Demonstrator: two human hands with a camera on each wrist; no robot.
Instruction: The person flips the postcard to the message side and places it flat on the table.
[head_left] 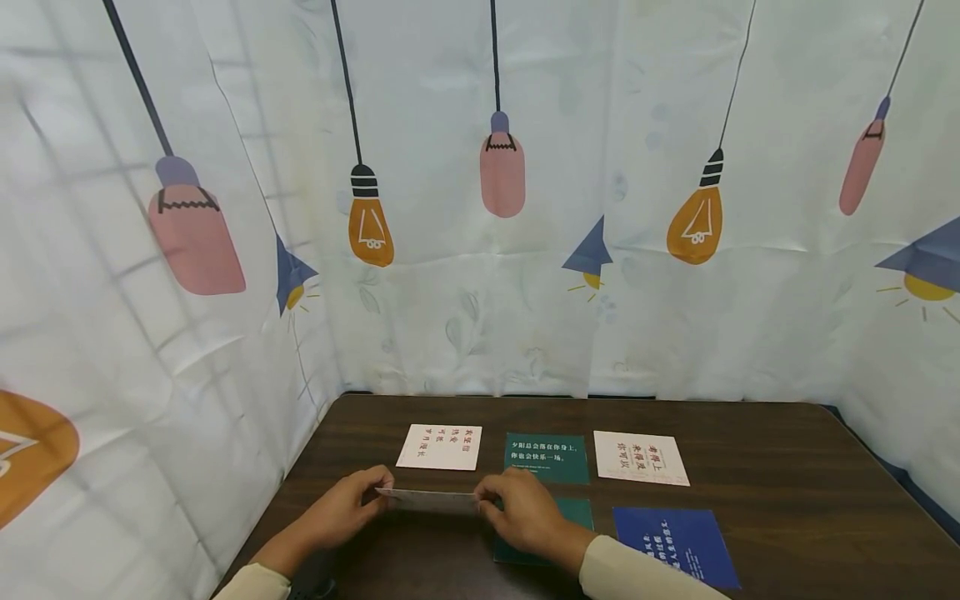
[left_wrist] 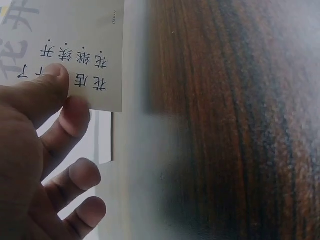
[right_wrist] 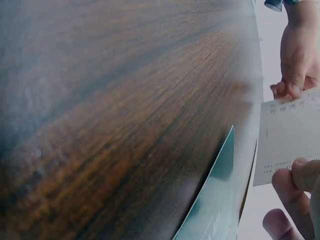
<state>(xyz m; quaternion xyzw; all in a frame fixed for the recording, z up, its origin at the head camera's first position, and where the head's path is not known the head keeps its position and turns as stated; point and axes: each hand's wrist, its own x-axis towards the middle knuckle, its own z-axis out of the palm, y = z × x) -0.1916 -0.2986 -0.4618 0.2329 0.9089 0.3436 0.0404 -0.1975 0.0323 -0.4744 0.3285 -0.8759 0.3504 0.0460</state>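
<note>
A pale printed card (head_left: 431, 501) is held nearly edge-on to the head view, raised above the dark table. My left hand (head_left: 339, 510) pinches one end between thumb and index finger; in the left wrist view, dark Chinese characters show on the card (left_wrist: 95, 30), and the other fingers are loosely bent. At the opposite end, my right hand (head_left: 528, 515) pinches the card with thumb and fingertips. Small print shows on the card (right_wrist: 282, 132) in the right wrist view. A green card (head_left: 576, 512) lies on the table, partly hidden behind my right hand.
Across the wood-grain table (head_left: 795, 492), a white card (head_left: 438, 458), another green card (head_left: 546, 471) and a second white card (head_left: 641, 471) form a back row. A blue card (head_left: 693, 542) lies front right. Lamp-patterned fabric (head_left: 450, 333) hangs behind and beside the table.
</note>
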